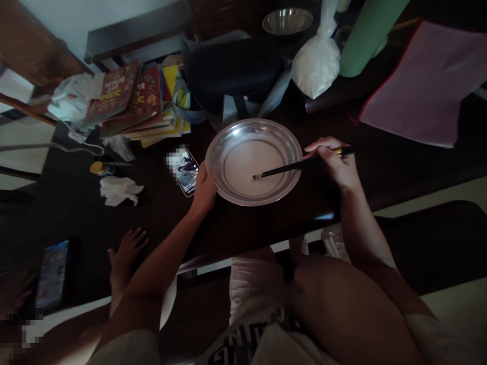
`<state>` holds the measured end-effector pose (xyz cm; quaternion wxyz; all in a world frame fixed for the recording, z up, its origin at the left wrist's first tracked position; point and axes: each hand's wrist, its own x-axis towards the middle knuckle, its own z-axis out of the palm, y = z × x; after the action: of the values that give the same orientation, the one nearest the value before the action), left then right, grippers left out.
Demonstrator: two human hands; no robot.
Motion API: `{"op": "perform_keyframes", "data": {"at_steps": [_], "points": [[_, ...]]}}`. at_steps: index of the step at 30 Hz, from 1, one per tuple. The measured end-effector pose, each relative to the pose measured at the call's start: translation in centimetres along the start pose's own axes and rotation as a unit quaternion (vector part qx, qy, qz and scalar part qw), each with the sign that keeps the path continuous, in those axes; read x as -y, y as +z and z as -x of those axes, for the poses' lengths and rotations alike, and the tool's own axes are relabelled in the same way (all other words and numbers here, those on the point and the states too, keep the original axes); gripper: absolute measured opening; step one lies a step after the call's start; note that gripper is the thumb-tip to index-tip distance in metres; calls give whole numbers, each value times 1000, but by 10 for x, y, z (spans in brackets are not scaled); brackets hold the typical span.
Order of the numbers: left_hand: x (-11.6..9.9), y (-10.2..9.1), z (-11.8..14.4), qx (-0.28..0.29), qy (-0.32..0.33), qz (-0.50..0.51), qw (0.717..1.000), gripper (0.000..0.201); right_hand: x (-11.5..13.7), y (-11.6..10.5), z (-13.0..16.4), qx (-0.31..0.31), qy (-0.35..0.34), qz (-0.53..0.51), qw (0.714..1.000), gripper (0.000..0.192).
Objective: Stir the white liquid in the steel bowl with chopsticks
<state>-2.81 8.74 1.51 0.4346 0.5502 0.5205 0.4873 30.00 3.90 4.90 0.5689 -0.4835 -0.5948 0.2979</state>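
A round metal bowl (pixel 254 201) stands on the dark table near its front edge, with a pale, milky mixture (pixel 247 162) in it. My left hand (pixel 206 187) grips the bowl's left rim, the thumb over the inner wall and the fingers outside. In my right hand (pixel 338 162) is a pair of black chopsticks (pixel 292 166), held at the gold-banded end and slanting down to the left. Their tips touch the mixture near the bowl's middle. A lit phone (pixel 189 175) lies just beside my left hand.
Behind the bowl sit a black bag (pixel 232 71), a tied bag of white powder (pixel 316 63), another metal bowl (pixel 288 21) and a green cylinder (pixel 367 40). Books (pixel 140 101), crumpled tissue (pixel 119 190) and a small jar (pixel 102 169) lie left. Another person's hand (pixel 127 253) rests near a second phone (pixel 53 274).
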Motion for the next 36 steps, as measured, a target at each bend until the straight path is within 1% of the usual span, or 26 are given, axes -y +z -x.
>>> {"op": "perform_keyframes", "data": {"at_steps": [2,3,6,8,10,12,14,15,18,19,20,22,24,25,26,29,31,36], "points": [[0,0,0,-1,-22,21,1000,48,1,1,0,20,-1,22,1000,29],[-1,0,1,-2,-32,29,999,48,1,1,0,16,-5,30,999,29],[-3,0,1,-4,-36,26,999,48,0,0,1,-34,-12,14,999,26],[-3,0,1,-6,-38,25,999,48,-1,-1,1,-48,-15,-21,999,22],[-2,0,1,-7,-37,26,999,48,-2,-1,1,-22,-11,-37,999,21],[-1,0,1,-6,-32,25,999,46,-1,0,0,19,-4,-18,1000,23],[0,0,0,-7,-26,20,999,43,0,0,0,35,-4,12,999,27],[0,0,0,-7,-24,16,1000,42,0,1,-1,27,-7,22,999,27],[0,0,1,-6,-15,10,1000,41,-1,0,-1,-33,-14,11,999,28],[0,0,1,-6,-13,10,1000,40,-2,-1,0,-46,-15,-2,999,27],[0,0,1,-5,-14,11,1000,40,-2,-1,0,-45,-13,-14,999,26],[0,0,1,-6,-21,19,1000,40,-1,-1,1,-14,-7,-25,1000,25],[-1,0,1,-7,-26,26,999,40,0,0,1,22,-5,-11,1000,24],[-1,0,1,-8,-26,27,999,39,1,0,1,26,-9,-2,1000,24],[-1,0,1,-9,-25,27,999,39,1,1,1,21,-13,6,1000,24],[-1,1,1,-13,-22,24,999,39,-1,0,0,-28,-15,5,999,24],[-1,1,1,-15,-20,22,999,39,-2,-1,0,-40,-11,-5,999,25],[-3,2,1,-15,-26,24,999,38,-1,0,1,21,7,-8,1000,26]]}}
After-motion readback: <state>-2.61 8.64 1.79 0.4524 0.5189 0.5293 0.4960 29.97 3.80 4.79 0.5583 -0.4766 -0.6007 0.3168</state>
